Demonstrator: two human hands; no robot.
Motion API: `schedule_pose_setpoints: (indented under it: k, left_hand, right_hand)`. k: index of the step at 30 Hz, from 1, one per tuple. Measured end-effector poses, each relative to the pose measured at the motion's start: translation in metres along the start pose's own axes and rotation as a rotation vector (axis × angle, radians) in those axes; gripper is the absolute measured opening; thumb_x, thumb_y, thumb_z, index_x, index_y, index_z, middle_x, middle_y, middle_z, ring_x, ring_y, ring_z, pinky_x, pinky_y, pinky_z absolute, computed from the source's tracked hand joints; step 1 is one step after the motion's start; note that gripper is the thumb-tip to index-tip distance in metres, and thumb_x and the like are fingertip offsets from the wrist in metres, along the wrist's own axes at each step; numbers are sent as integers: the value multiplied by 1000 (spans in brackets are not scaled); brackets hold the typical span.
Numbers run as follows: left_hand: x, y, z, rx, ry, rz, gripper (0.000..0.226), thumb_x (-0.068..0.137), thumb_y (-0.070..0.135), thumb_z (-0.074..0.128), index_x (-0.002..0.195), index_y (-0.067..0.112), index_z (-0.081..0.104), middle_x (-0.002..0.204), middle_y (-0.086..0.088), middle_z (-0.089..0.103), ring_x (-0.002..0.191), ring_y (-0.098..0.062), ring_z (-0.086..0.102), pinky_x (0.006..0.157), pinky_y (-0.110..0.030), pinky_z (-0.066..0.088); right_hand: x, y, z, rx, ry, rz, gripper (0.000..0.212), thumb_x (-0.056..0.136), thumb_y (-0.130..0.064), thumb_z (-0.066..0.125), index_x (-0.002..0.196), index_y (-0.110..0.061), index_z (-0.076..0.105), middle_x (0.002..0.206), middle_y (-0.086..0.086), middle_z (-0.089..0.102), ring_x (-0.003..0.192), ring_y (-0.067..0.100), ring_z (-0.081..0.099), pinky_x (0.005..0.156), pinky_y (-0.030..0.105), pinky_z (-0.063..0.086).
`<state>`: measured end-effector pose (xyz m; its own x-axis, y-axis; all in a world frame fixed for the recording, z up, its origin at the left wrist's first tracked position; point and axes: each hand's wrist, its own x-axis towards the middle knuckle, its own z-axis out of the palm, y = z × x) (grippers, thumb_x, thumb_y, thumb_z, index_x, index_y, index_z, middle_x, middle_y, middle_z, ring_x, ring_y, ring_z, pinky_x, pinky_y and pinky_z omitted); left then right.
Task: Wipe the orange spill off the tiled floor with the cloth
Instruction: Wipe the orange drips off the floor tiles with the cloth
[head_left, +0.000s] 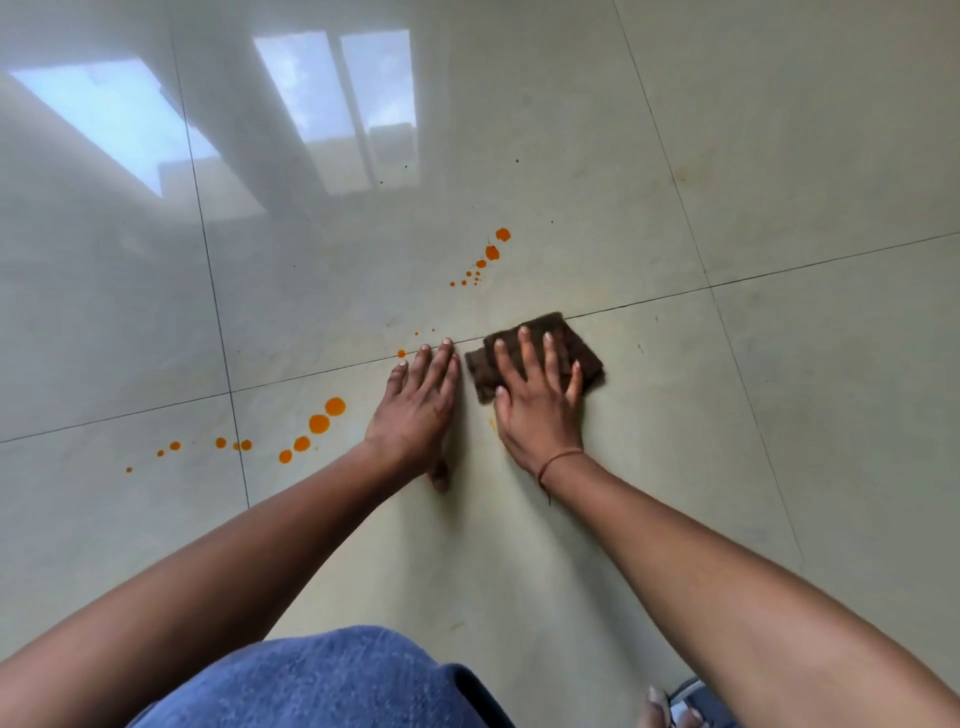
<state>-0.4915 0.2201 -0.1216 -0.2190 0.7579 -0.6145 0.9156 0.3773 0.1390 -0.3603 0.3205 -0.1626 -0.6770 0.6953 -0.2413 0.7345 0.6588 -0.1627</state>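
A dark brown folded cloth (576, 343) lies flat on the pale tiled floor (779, 208) at a grout line. My right hand (537, 387) presses on it with straight spread fingers. My left hand (415, 402) rests flat on the bare tile just left of the cloth, fingers straight. Orange drops (319, 423) run in a trail to the left of my left hand. A second cluster of orange drops (492, 253) sits on the tile beyond both hands. A small orange drop (401, 354) lies by my left fingertips. Faint orange smears show around the cloth.
Dark grout lines (218, 312) cross the glossy floor. Window reflections (332, 104) glare on the far tiles. My blue-clad knee (332, 680) fills the bottom edge, and a sandalled foot (675, 709) shows at the bottom right.
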Motion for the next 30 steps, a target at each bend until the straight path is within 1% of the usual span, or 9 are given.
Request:
schedule_pose_setpoints:
  k: [5,9,12,15,17,20,22,26,30]
  left_hand:
    - [-4,4,-3,48,6,-34,151,53,51,89,151,4,-17,160,-11,-22,147,-31,-18,120,-47,-6]
    - [-3,4,0,61,9,-57,151,52,51,89,151,4,-15,160,-10,-21,147,-32,-18,118,-48,-9]
    - [-3,3,1,56,33,-53,150,53,51,88,152,5,-14,160,-9,-21,147,-31,-19,117,-47,-9]
    - [-11,1,4,38,61,-98,150,55,56,86,151,4,-17,159,-11,-24,146,-32,-21,118,-47,-9]
    - [-18,-2,8,11,63,-149,149,57,59,84,150,4,-19,159,-11,-25,146,-31,-22,117,-47,-10]
    - [-20,-9,14,-44,51,-240,157,49,72,79,149,3,-20,158,-11,-26,146,-30,-23,118,-48,-10]
    - [-19,-11,15,-21,50,-239,159,46,78,75,150,3,-19,159,-12,-25,146,-30,-24,118,-49,-10]
    - [-22,-28,7,-26,49,-246,157,45,82,71,151,4,-15,160,-10,-22,146,-32,-23,116,-53,-10]
    - [-14,-67,-15,-73,21,-366,160,43,81,74,152,4,-13,161,-9,-19,146,-34,-21,115,-57,-7]
  right_hand:
    - [-80,46,7,-54,-50,-282,60,83,-34,40,143,-32,37,154,2,31,143,27,21,104,62,29]
    - [-7,20,-2,-5,-23,11,61,88,-31,47,146,-32,31,158,1,20,145,28,13,109,63,16]
    - [-40,1,11,-21,-4,-150,61,85,-33,43,145,-32,32,157,2,23,145,28,15,109,61,15]
    - [-99,31,11,-62,-73,-324,62,83,-34,41,144,-32,35,155,2,28,144,27,19,108,61,23]
    - [-74,38,6,-51,-65,-288,61,83,-34,41,144,-32,35,155,2,28,143,27,20,106,62,25]
    - [-11,0,3,2,-25,-74,62,85,-31,48,146,-32,32,157,2,22,145,28,13,109,63,14]
    - [-7,-22,9,2,-11,-116,63,86,-31,48,146,-32,31,158,1,20,146,28,11,109,61,11]
    - [-55,13,14,-80,-39,-339,60,83,-35,38,143,-31,36,155,3,28,144,27,19,107,62,23]
    - [-31,-4,11,-52,-23,-280,60,81,-36,37,141,-31,39,154,3,31,143,28,22,105,65,22]
